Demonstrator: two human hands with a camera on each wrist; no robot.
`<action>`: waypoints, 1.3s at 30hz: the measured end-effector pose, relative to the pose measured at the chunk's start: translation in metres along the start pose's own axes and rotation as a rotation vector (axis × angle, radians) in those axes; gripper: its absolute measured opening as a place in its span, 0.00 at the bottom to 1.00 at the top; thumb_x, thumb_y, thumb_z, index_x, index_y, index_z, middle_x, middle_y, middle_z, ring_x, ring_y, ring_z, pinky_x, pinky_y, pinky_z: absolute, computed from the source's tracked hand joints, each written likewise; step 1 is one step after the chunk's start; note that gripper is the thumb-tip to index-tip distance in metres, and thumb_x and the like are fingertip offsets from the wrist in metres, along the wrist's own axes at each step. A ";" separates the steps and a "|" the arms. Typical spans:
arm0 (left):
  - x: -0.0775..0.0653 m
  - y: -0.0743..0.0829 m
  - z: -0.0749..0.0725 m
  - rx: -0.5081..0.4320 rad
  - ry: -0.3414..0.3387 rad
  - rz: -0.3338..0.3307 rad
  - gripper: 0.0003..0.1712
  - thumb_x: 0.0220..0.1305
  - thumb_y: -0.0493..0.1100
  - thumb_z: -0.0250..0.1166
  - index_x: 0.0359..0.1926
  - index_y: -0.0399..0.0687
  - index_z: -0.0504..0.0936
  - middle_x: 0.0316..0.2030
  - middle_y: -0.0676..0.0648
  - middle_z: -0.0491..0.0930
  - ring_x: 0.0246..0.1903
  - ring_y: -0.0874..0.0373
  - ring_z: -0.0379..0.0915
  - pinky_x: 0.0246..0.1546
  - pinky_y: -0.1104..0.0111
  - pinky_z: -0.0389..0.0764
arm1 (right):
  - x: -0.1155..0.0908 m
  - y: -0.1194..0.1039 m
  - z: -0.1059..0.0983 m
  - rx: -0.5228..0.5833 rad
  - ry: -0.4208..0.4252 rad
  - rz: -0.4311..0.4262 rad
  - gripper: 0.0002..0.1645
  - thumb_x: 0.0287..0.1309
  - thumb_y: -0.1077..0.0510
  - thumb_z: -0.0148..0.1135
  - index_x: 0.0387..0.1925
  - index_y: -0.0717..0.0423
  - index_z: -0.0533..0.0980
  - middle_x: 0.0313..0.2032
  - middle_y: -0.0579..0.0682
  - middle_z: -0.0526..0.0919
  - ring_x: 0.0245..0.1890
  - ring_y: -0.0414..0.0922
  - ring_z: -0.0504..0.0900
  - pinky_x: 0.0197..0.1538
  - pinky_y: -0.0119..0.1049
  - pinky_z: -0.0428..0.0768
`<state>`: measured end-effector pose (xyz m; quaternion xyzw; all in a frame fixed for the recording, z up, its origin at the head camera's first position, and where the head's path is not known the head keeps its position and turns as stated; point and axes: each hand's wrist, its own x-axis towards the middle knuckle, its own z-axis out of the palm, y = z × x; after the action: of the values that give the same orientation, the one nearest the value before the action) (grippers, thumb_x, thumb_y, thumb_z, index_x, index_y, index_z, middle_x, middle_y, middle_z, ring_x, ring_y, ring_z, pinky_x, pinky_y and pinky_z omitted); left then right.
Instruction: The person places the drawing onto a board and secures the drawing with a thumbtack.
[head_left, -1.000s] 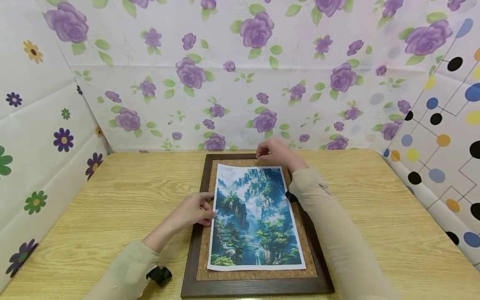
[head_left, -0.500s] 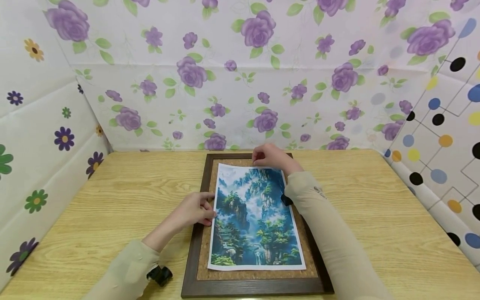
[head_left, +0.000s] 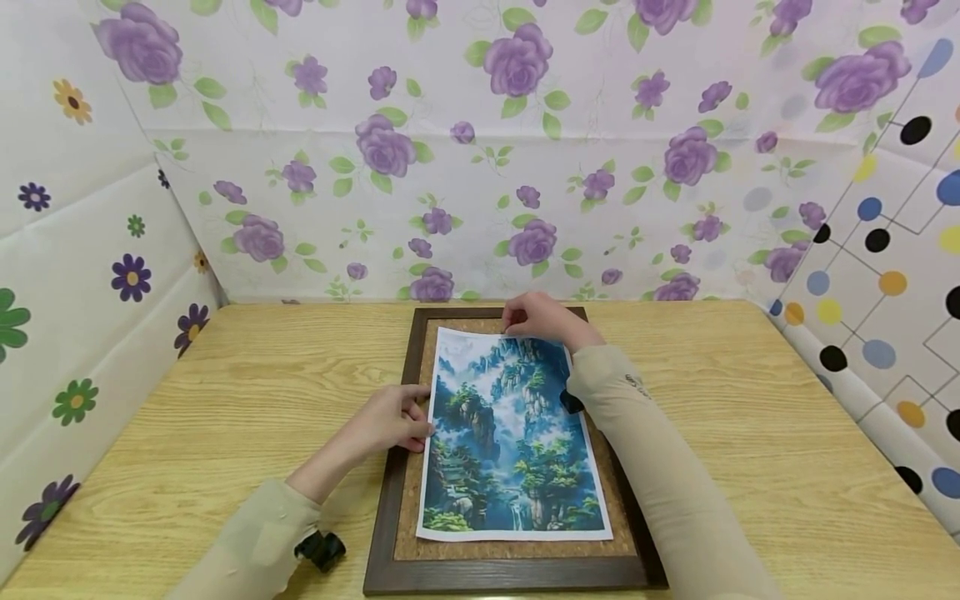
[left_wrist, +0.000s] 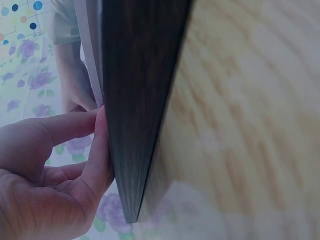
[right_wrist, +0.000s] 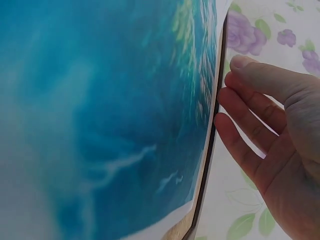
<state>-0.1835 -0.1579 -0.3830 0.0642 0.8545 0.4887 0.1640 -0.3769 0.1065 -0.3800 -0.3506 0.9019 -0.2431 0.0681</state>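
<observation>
A paper print of misty mountains (head_left: pixel 517 433) lies on the cork surface (head_left: pixel 517 549) of a dark brown picture frame (head_left: pixel 510 575). With fingers spread, my left hand (head_left: pixel 382 418) touches the print's left edge in the head view. In the left wrist view, its fingertips meet the edge beside the dark frame rail (left_wrist: pixel 135 90). My right hand (head_left: pixel 546 318) bends over the print's top edge and covers part of it. Its fingertips come to that edge in the right wrist view, thumb and fingers loosely bent. Contact with the paper there is hard to tell.
The frame lies on a wood-grain table (head_left: pixel 262 375). Behind it stands a wall covering with purple roses (head_left: pixel 517 62). Patterned side walls with flowers (head_left: pixel 131 277) and coloured dots (head_left: pixel 879 354) flank the table. My right sleeve (head_left: pixel 660 467) crosses the frame's right side.
My right hand has moved from the frame's top rail slightly down and left to the print's top edge. My left hand and the print have hardly moved.
</observation>
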 end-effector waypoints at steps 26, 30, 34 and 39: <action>0.004 -0.005 0.001 0.027 0.014 -0.002 0.37 0.64 0.30 0.64 0.72 0.31 0.61 0.30 0.41 0.82 0.23 0.57 0.82 0.30 0.65 0.87 | 0.006 -0.001 0.005 -0.044 -0.095 0.015 0.05 0.68 0.58 0.60 0.36 0.52 0.81 0.36 0.49 0.84 0.34 0.42 0.79 0.43 0.37 0.81; 0.003 -0.005 0.001 0.026 0.009 0.005 0.37 0.63 0.30 0.63 0.72 0.29 0.61 0.30 0.41 0.82 0.23 0.57 0.82 0.29 0.65 0.87 | 0.007 0.000 0.006 -0.062 -0.104 0.004 0.06 0.69 0.59 0.58 0.36 0.51 0.81 0.37 0.49 0.84 0.34 0.42 0.79 0.44 0.38 0.80; 0.004 -0.004 0.002 0.023 0.008 0.001 0.37 0.64 0.30 0.63 0.72 0.30 0.61 0.30 0.40 0.82 0.23 0.57 0.82 0.29 0.65 0.87 | 0.007 0.001 0.007 -0.072 -0.108 -0.002 0.07 0.70 0.59 0.57 0.36 0.51 0.80 0.37 0.49 0.84 0.34 0.42 0.78 0.44 0.38 0.79; 0.003 -0.002 0.001 0.028 0.005 0.000 0.37 0.64 0.30 0.64 0.72 0.30 0.61 0.30 0.40 0.82 0.23 0.57 0.82 0.30 0.65 0.87 | 0.007 -0.002 0.005 -0.086 -0.112 -0.002 0.07 0.70 0.59 0.57 0.36 0.52 0.80 0.36 0.49 0.83 0.33 0.43 0.76 0.43 0.37 0.77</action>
<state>-0.1856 -0.1572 -0.3859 0.0654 0.8617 0.4767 0.1610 -0.3794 0.0985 -0.3834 -0.3670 0.9060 -0.1840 0.1031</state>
